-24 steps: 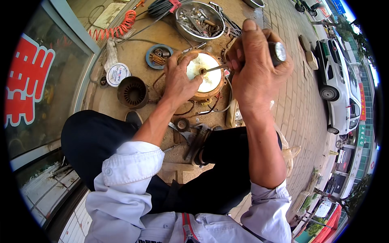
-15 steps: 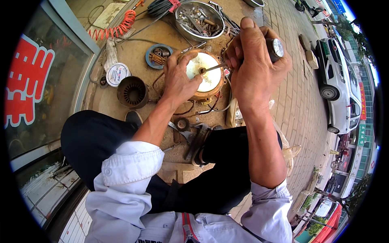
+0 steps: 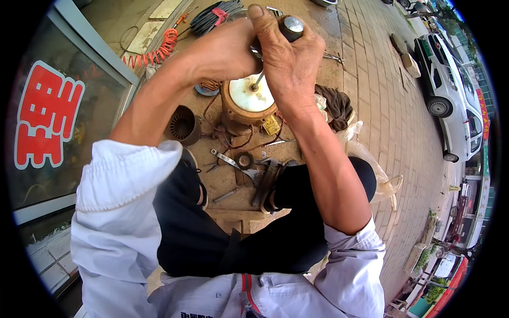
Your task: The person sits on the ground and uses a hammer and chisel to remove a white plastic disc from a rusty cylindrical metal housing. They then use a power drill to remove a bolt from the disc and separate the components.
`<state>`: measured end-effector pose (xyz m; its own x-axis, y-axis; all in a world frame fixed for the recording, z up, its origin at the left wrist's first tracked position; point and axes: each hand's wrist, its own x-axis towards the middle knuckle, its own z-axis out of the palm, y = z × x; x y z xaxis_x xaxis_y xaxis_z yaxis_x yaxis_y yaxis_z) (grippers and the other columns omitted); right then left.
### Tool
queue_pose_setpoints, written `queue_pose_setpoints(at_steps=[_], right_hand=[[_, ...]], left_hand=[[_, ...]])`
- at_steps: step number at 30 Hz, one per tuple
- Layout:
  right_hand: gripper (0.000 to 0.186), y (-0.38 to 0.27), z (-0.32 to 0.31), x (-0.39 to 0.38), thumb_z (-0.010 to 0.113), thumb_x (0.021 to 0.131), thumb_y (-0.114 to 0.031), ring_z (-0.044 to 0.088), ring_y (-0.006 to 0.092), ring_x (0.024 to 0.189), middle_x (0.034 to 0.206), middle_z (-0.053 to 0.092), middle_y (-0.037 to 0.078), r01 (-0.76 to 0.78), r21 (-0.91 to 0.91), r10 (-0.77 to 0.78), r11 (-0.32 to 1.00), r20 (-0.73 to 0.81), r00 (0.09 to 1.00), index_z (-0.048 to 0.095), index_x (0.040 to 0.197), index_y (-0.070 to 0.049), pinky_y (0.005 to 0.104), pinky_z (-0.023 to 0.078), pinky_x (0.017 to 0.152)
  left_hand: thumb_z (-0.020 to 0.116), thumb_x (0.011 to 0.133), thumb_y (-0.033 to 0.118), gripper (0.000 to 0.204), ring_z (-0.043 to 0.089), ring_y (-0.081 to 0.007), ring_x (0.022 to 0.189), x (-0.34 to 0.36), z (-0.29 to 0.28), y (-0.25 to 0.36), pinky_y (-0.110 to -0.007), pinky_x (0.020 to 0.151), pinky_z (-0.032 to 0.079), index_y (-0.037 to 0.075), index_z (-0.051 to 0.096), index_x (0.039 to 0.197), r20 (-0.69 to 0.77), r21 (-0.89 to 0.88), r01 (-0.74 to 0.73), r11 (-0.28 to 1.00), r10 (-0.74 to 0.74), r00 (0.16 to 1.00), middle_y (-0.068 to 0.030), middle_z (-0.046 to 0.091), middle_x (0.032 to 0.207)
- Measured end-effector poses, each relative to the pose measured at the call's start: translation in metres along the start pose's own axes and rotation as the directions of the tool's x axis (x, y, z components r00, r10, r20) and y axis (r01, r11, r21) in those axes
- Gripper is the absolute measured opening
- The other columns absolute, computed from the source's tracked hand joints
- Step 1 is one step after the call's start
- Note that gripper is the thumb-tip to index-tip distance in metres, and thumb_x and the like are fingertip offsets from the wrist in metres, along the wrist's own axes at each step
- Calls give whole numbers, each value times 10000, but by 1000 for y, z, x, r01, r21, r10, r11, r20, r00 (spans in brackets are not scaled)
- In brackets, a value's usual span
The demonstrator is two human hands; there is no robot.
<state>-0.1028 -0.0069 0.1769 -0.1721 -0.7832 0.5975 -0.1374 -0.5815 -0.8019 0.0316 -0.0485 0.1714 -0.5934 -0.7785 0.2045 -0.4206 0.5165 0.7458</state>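
Observation:
My right hand (image 3: 291,66) is closed around the dark handle of a screwdriver (image 3: 292,28), whose end cap is bare metal. Its thin shaft slants down to the hub in the middle of a white disc (image 3: 246,102). That disc sits on top of a round, rusty motor-like housing (image 3: 249,115). Beside the right hand, my left hand (image 3: 230,47) is raised and curled. A bit of shiny metal shows between the two hands; the left fingertips are hidden, so what they grip cannot be made out.
A slotted metal cylinder (image 3: 183,125) stands left of the housing. Nearer lie an adjustable wrench (image 3: 233,161), a small round part (image 3: 245,160) and a metal rod (image 3: 227,195). Dark cloth (image 3: 334,107) lies to the right. Behind are a coiled red hose (image 3: 161,49) and bundled cable (image 3: 214,18).
My left hand has left the white disc and risen beside the screwdriver handle. My right hand has moved left, and the screwdriver now stands steeper over the hub.

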Motion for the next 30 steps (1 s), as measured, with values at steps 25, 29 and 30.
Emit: queue_pose_setpoints(at_steps=[25, 29, 30], right_hand=[[479, 233, -145, -393, 792, 823, -330, 648, 421, 1165, 1202, 685, 263, -493, -853, 947, -175, -282, 152, 658, 1137, 7, 482, 534, 984], [490, 240, -140, -390, 796, 833, -344, 643, 392, 1191, 1231, 676, 215, -507, -834, 943, -218, -314, 109, 657, 1168, -15, 466, 522, 1003], [495, 238, -140, -385, 794, 834, -348, 646, 392, 1185, 1229, 678, 219, -536, -814, 946, -227, -316, 79, 655, 1172, -14, 466, 521, 1002]], left_hand=[[717, 965, 202, 275, 582, -120, 814, -15, 33, 13, -319, 734, 505, -36, 647, 1086, 40, -149, 165, 975, -160, 986, -60, 659, 913], [715, 974, 227, 276, 602, -124, 832, -19, 24, 19, -306, 766, 510, -12, 654, 1099, 93, -301, 265, 916, -248, 964, -41, 647, 898], [712, 978, 226, 271, 604, -122, 834, -20, 21, 18, -302, 769, 509, -9, 656, 1101, 82, -290, 259, 921, -246, 966, -37, 647, 898]])
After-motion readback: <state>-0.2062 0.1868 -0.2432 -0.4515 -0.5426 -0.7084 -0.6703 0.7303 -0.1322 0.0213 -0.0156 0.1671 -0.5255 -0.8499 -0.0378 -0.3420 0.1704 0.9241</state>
